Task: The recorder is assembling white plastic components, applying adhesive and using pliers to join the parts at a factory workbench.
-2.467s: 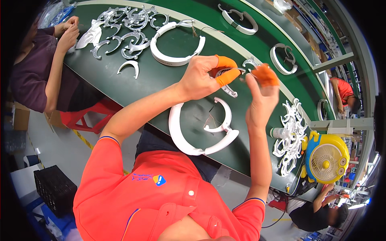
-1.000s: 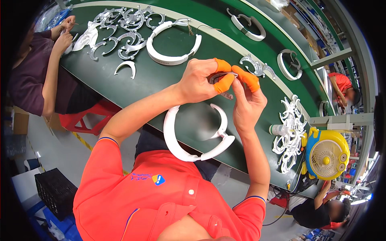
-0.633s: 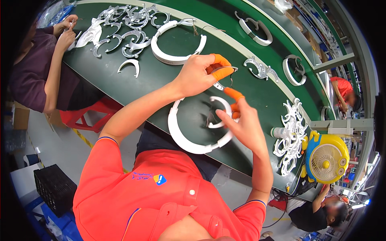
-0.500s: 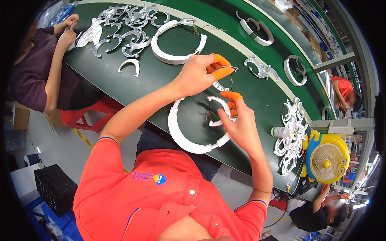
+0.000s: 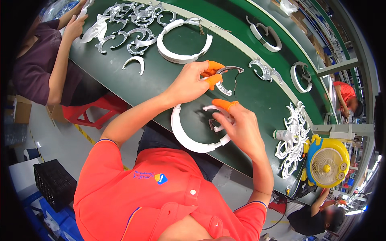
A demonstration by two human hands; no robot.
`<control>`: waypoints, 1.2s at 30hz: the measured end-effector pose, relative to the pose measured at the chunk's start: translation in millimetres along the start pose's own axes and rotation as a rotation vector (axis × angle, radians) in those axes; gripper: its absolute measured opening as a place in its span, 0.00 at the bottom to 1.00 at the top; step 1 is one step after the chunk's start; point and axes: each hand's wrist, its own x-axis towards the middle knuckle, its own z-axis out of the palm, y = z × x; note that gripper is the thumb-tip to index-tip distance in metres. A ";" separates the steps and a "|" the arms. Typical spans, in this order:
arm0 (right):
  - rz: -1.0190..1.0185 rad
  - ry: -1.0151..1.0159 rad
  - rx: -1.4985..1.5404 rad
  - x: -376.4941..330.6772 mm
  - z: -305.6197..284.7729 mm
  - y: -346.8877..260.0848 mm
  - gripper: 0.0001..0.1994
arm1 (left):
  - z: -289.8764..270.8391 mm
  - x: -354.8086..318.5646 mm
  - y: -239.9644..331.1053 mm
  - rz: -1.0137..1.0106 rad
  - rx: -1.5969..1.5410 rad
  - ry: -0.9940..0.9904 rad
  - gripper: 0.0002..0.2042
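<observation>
A white headphone headband [image 5: 185, 135] lies in front of me, curving between my hands. My left hand [image 5: 189, 82], with orange finger cots, is closed on a C-shaped ear-cup bracket [image 5: 225, 90] at the headband's left end; a thin dark wire hangs beside it. My right hand [image 5: 244, 125], also with orange finger cots, has its fingers wrapped round the C-shaped bracket [image 5: 209, 107] at the other end. Its fingertips partly hide that bracket. Beyond my left hand another white headband [image 5: 177, 59] rests on the green table, wires sticking out from one end.
Several grey brackets [image 5: 140, 40] are piled at the far left, and white brackets [image 5: 291, 140] at the right beside a yellow and blue fan [image 5: 327, 162]. Headbands [image 5: 269, 45] lie on the green belt past a pale rail. A co-worker [image 5: 40, 68] sits at left.
My left hand has turned its bracket, so more of the curve shows. My right fingers have shifted on the other bracket. The view has moved slightly, and the left co-worker's hands have risen.
</observation>
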 end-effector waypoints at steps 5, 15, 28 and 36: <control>-0.169 0.566 -0.138 22.7 -5.4 3.7 0.19 | 1.0 -2.0 6.4 0.025 -0.024 -0.017 0.13; -0.186 0.447 0.324 44.8 -3.1 18.7 0.11 | 4.5 -9.0 8.0 0.090 -0.061 -0.030 0.15; -0.223 0.521 0.501 56.8 1.5 8.8 0.15 | -12.4 -13.5 11.7 0.237 0.055 0.016 0.11; 0.079 -0.041 0.717 78.9 94.7 2.1 0.13 | -31.8 -51.9 25.6 0.555 0.141 0.281 0.14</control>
